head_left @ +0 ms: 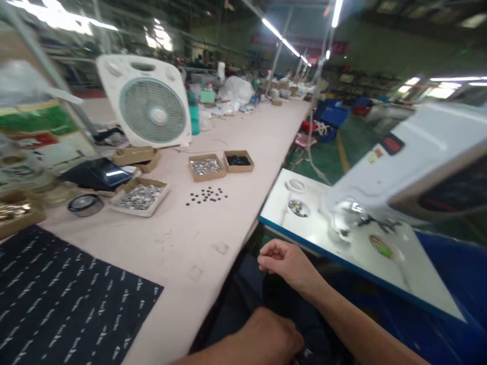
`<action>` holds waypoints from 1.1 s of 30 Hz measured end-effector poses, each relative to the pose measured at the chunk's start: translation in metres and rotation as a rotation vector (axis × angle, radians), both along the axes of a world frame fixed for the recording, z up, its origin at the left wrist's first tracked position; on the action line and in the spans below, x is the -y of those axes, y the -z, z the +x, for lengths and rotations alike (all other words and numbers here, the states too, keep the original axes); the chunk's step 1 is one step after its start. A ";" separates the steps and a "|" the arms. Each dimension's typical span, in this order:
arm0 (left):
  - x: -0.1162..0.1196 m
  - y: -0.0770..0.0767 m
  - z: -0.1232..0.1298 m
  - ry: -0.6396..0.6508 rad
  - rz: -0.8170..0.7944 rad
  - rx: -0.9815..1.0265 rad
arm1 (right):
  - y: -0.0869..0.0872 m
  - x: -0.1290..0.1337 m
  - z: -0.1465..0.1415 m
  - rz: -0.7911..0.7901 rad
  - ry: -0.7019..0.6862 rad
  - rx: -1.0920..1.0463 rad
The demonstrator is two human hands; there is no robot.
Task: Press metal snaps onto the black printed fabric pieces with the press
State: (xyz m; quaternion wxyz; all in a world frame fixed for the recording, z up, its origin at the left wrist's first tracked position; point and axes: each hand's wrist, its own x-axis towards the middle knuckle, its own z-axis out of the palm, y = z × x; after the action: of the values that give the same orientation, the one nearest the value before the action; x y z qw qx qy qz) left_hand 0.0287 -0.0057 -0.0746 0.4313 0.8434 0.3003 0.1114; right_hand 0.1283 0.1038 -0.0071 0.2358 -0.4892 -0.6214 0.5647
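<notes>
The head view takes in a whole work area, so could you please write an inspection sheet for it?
Surface: pale table, faintly marked.
Job's things: black discs lie loose in a group; nearby stand a box of black pieces, a box of silver pieces and a tray of silver pieces. A sewing machine stands over a white bench.
Clutter: fan, round dark container, printed dark cloth.
Hands: left hand low by the table's edge; right hand beside the bench, fingers curled. Whether either holds anything is unclear.
Cables: pale cord hanging beyond the bench.
Surroundings: strip lights, green floor; background blurred.
</notes>
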 end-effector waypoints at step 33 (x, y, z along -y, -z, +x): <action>0.060 -0.033 0.002 -0.013 0.636 0.060 | 0.043 0.200 0.112 0.082 0.417 -0.193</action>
State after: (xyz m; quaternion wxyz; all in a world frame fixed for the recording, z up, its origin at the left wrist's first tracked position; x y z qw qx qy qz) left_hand 0.0311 -0.0656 -0.0420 0.1540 0.9305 0.2428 0.2271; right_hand 0.2401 -0.0965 -0.0505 0.4254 -0.5408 -0.5039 0.5221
